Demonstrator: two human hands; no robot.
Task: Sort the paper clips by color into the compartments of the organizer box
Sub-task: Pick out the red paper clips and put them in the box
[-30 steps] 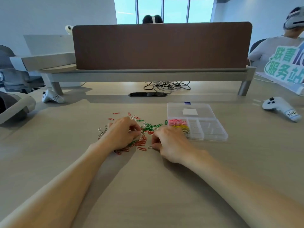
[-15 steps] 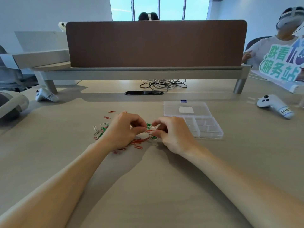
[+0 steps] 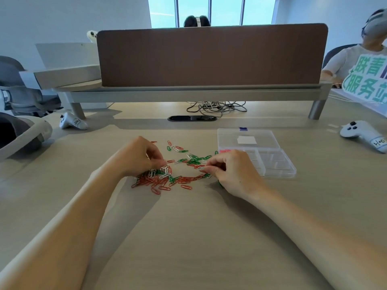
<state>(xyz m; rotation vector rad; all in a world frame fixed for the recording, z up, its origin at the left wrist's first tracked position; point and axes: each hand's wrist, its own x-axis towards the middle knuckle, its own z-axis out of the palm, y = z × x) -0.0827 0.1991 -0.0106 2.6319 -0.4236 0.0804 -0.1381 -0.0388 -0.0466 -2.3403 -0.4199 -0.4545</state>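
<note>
because the paper clips (image 3: 167, 176) lie tangled in one mixed heap of red, green and white on the desk (image 3: 188, 237), we judge the main risk to be a hooked neighbour: a white one lifted out could drag a red or green one along, and both would land in the same compartment. they are thin and slick, so a fingertip pinch could also let one slip on the way to the organizer box (image 3: 272, 164), where it might drop into the wrong cell. the box is light clear plastic with low dividers, its lid (image 3: 247, 135) lying open behind it. only its near-left compartment shows colour, a pink batch (image 3: 225, 151), and a wrist passing over could nudge the box. the heap sits between our two hands and partly under them. our left hand (image 3: 136, 158) is at its left edge, fingers curled and pinching what seem to be a few white clips (image 3: 164, 168) just above the red ones. our right hand (image 3: 234, 174) is at its right edge, just beside the box's near-left corner, thumb and forefinger pinched on a single white clip (image 3: 200, 168). the hands are apart, with green and red clips in the gap. farther out, a left controller (image 3: 72, 123) and a right controller (image 3: 362, 135) rest well apart from the work.
</note>
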